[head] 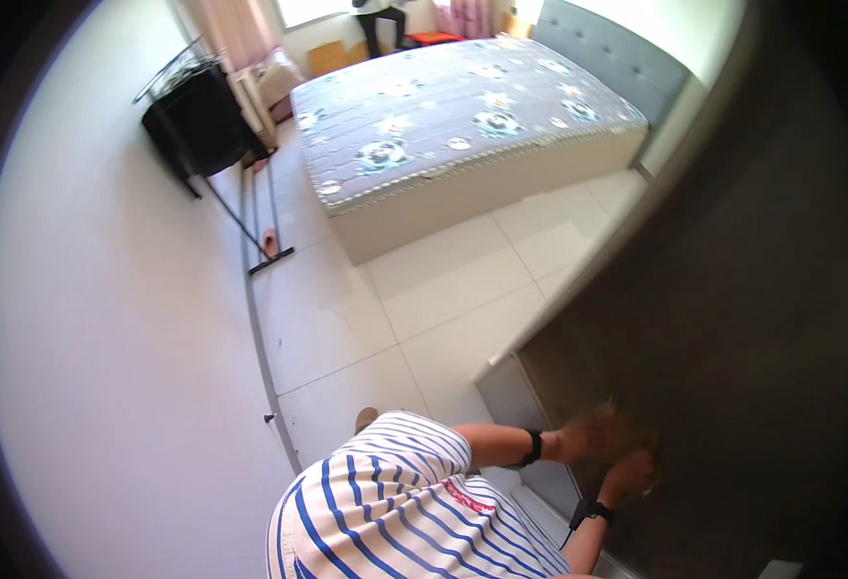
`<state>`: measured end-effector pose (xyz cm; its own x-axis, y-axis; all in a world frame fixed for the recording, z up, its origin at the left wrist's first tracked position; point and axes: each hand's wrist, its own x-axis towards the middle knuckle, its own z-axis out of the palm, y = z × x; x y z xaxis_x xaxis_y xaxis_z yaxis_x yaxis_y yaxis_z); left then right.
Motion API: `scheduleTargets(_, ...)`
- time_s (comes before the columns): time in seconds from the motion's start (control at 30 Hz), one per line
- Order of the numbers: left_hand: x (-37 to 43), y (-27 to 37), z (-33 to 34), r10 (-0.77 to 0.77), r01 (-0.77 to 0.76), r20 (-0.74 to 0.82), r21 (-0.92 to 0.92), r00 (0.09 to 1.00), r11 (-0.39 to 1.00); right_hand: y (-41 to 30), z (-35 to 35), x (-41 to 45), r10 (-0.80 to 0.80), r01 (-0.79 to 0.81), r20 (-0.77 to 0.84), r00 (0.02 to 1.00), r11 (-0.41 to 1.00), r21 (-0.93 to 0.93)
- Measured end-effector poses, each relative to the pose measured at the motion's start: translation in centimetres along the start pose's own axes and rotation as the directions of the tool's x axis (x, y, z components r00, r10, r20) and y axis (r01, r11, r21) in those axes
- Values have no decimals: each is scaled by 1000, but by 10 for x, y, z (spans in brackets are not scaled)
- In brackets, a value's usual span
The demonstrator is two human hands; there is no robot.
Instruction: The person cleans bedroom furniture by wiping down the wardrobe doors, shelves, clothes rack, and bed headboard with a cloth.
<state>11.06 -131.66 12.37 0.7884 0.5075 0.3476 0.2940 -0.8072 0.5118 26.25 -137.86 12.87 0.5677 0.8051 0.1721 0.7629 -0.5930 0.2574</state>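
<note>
My left hand, with a black band at the wrist, is in front of a dark brown door or panel. Just below it in the picture, my right hand has its fingers curled and a black device with a thin cable strapped to the wrist. Between and above both hands shows a brownish, cloth-like thing, too dark and blurred to name surely. Whether either hand grips it cannot be made out. A grey edge face, perhaps a door frame, runs beside my forearms.
Beyond the doorway stands a bed with a patterned grey mattress and grey headboard. A black garment rack holding dark cloth leans by the left wall. Near its foot lies a pink slipper. Someone's dark-clad legs show near the window.
</note>
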Motion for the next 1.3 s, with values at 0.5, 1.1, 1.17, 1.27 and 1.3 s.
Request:
scheduleTargets(0.5,-403,-7,-227,-128,368,561,-338,818,866,-402,-96,-275,-695,-621,547,466,183,762)
scheduleTargets(1.1,-547,-44,-370,-562,-554,-101,-377,821,-742,-795,-196,-411,-935,312,142,324,248,917)
scheduleTargets(1.17,-555,-62,-372,-553,-540,-75,-361,830,-760,-820,-167,-407,-949,444,158,273,270,854)
scheduleTargets(1.27,-583,-73,-409,-632,-491,212,-467,745,-735,-832,-188,-431,-945,531,215,247,318,786)
scheduleTargets(1.3,-590,-84,-409,-634,-482,228,-480,739,-733,-840,-190,-438,-943,576,241,229,331,747)
